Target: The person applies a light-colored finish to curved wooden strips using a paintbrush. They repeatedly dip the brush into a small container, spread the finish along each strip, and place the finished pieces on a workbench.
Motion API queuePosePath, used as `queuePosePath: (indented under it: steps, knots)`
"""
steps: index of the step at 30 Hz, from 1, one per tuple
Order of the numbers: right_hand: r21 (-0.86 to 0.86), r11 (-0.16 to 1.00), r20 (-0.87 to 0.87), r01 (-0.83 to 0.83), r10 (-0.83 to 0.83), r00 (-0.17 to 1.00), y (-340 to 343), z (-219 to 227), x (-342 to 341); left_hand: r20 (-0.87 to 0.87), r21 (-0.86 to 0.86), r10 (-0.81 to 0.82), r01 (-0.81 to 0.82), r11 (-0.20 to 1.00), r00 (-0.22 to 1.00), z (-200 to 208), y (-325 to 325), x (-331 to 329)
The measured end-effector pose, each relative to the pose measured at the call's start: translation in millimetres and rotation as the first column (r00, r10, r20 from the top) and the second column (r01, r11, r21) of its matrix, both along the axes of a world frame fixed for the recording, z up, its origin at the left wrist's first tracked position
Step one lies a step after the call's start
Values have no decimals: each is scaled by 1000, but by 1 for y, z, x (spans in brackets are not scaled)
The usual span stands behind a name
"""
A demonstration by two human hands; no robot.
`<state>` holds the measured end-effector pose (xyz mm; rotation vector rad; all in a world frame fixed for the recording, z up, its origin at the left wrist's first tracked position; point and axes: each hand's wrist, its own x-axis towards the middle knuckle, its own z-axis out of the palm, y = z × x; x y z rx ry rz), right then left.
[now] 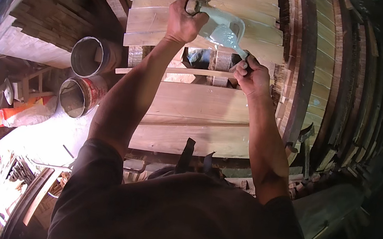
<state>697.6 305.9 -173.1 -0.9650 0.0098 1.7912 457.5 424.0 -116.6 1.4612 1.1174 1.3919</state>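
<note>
My left hand [182, 25] is closed round the wooden handle end [193, 6] of a shallow, pale scoop-like container [238, 24]. A glossy white paste lies in the container. My right hand [257, 81], also closed, grips a small spreading tool [242, 52] by its dark handle. The tool's pale end reaches into the paste, and its exact kind cannot be made out. Both hands are above light wooden planks [159, 18] laid side by side. A thin wooden strip [191, 71] crosses the gap below them, near my right hand.
Two buckets [87, 57] stand at the left, beside stacked boards [29, 48]. More nearby planks [194, 102] lie closer to me. Long timbers [305, 52] run along the right, where a hammer-like tool [306, 149] rests. An orange and white bag [27, 111] sits far left.
</note>
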Motion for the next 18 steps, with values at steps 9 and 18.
queuePosePath:
  steps: [9, 18]
  knots:
    - [-87, 995, -15, 55, -56, 998, 63, -15, -7, -120, -171, -40, 19, 985, 992, -37, 50, -11]
    - [-71, 997, 110, 10, -2, 994, 79, -11, -12, -343, -207, -61, -12, 978, 937, -71, -57, -175]
